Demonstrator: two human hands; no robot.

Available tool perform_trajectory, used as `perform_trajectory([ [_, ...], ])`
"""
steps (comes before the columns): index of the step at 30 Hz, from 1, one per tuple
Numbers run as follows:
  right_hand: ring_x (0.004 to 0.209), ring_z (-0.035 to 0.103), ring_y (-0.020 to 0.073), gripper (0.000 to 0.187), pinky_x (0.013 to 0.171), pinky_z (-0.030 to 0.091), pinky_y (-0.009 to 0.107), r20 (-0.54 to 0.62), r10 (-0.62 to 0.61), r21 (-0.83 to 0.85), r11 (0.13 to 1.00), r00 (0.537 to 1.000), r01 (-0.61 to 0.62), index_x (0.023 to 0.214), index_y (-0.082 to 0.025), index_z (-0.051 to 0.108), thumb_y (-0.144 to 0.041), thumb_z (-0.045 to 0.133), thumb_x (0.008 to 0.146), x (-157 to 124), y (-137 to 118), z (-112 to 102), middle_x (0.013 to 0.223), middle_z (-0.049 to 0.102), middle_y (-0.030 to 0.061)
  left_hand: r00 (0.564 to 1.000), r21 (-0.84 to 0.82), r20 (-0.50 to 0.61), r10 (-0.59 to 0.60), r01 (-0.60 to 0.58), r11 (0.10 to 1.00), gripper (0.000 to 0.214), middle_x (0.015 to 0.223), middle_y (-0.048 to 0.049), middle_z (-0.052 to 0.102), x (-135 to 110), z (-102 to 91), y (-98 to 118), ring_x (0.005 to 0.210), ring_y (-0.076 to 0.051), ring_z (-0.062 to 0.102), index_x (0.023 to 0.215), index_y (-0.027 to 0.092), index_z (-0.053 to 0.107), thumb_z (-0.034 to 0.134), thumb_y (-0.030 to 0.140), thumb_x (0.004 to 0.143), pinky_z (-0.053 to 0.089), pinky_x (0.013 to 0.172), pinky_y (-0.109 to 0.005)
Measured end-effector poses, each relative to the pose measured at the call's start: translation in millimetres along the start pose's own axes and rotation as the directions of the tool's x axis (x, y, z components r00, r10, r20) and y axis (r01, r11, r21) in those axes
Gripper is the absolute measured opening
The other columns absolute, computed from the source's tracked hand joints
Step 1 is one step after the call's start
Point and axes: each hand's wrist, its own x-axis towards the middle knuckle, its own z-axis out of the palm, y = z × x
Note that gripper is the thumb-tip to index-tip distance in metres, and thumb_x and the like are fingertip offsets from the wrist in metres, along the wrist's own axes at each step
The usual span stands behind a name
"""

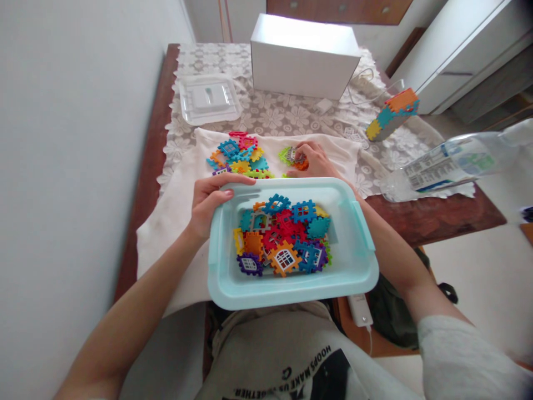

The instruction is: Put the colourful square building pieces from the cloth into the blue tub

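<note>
My left hand (211, 199) is closed on the far left rim of a pale turquoise plastic bin (353, 265), thumb and finger over the edge. The bin is tilted toward me, and a heap of colourful interlocking plastic tiles (285, 225) lies inside it, some with window shapes. Beyond the bin, my right hand (315, 159) curls its fingers over a few loose tiles on the white cloth, among them an orange tile (300, 163) and a lime green tile (285, 156). A second pile of tiles (241, 155) lies on the cloth beyond my left hand.
A white box (303, 64) stands at the table's back, with a clear plastic lid (210, 100) to its left. At the right are a block built of tiles (392, 114) and a large clear bottle (449, 161) lying on its side. A wall (83, 111) borders the left side.
</note>
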Motion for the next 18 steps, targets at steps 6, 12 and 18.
perform_trajectory([
  [6, 0.125, 0.065, 0.0355, 0.036, 0.121, 0.052, 0.058, -0.063, -0.020, 0.074, 0.997, 0.998, 0.024, 0.098, -0.028, 0.059, -0.028, 0.090, 0.080, 2, 0, 6, 0.128, 0.073, 0.0138, 1.000, 0.032, -0.019, -0.007, 0.008, 0.999, 0.030, 0.095, -0.0067, 0.091, 0, 0.7, 1, 0.087, -0.025, 0.084, 0.094, 0.025, 0.096, 0.071, 0.034, 0.078, 0.069, 0.076, -0.032],
  [12, 0.119, 0.070, 0.0313, 0.024, 0.114, 0.056, 0.052, -0.087, -0.088, 0.177, 0.979, 0.992, 0.102, 0.093, -0.029, 0.060, -0.042, 0.079, 0.088, 2, -11, -3, 0.131, 0.078, 0.0129, 1.000, 0.049, -0.016, -0.012, 0.012, 0.999, 0.031, 0.097, -0.0088, 0.091, -1, -1.6, -1, 0.093, -0.028, 0.085, 0.097, 0.023, 0.095, 0.072, 0.035, 0.081, 0.070, 0.082, -0.036],
  [18, 0.129, 0.071, 0.0341, 0.020, 0.120, 0.054, 0.056, 0.240, -0.250, 0.230, 0.953, 0.938, 0.195, 0.098, -0.028, 0.066, -0.046, 0.074, 0.094, -12, -40, -30, 0.138, 0.077, 0.0123, 1.000, 0.017, -0.006, -0.002, 0.002, 1.000, 0.030, 0.095, -0.0074, 0.091, 0, -0.9, -1, 0.090, -0.025, 0.084, 0.096, 0.024, 0.096, 0.073, 0.034, 0.080, 0.068, 0.081, -0.033],
])
